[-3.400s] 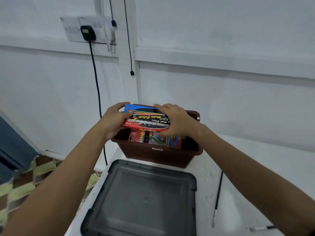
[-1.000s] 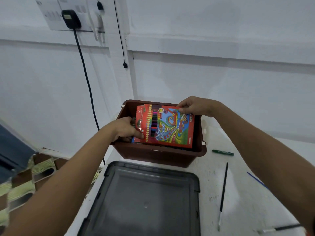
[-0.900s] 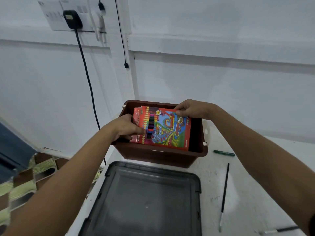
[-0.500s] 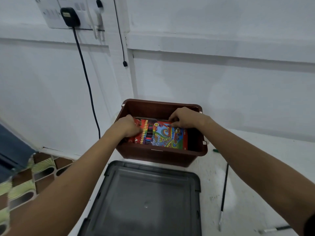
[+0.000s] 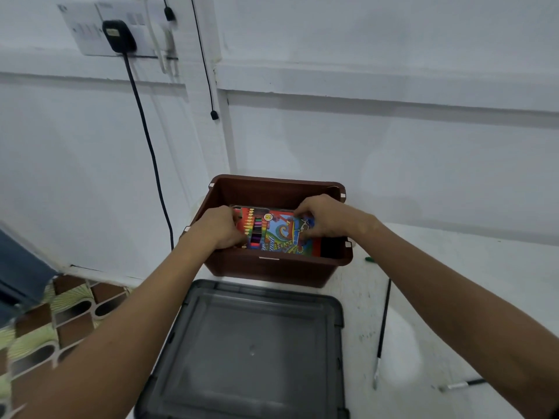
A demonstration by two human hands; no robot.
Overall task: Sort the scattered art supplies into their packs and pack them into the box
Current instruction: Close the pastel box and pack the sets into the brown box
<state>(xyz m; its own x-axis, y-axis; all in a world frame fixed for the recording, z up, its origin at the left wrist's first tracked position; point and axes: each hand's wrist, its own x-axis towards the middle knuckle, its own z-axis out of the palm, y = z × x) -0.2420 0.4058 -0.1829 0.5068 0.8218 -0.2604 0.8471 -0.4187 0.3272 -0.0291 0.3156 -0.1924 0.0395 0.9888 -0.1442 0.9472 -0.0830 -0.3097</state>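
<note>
Both hands down inside the brown box (image 5: 273, 269), which stands at the back of the white table (image 5: 453, 267) against the wall. Left hand (image 5: 222, 226) curled over the left end of the coloured pencil pack (image 5: 279, 234), fingers hidden behind it; right hand (image 5: 322, 220) curled on the pack's top right part, fingertips pressing or pinching it, can't tell which. Pack lies roughly flat, low in the box, a dark gap to its right.

Risks, as judgement:
- pack may sit skewed or ride up on whatever is under it, so the lid won't seat later; contents underneath not visible
- pushing hard on one end could buckle the card pack or pop its flap and spill pencils
- box near the table's back left corner; a shove from the left hand could slide it toward the edge
- loose items on the table could roll off or get forgotten, leaving the job unfinished

Count:
- box: one
- grey lid (image 5: 257, 352): one, flat on the table just in front of the box, off
- pencil pack in view: one; others below it, cannot tell
- long black paintbrush (image 5: 383, 331): one, right of the lid
- second brush or pen (image 5: 461, 384): one, lower right, partly hidden by the forearm
- green pen (image 5: 369, 259): one, only its tip showing beside the box
</note>
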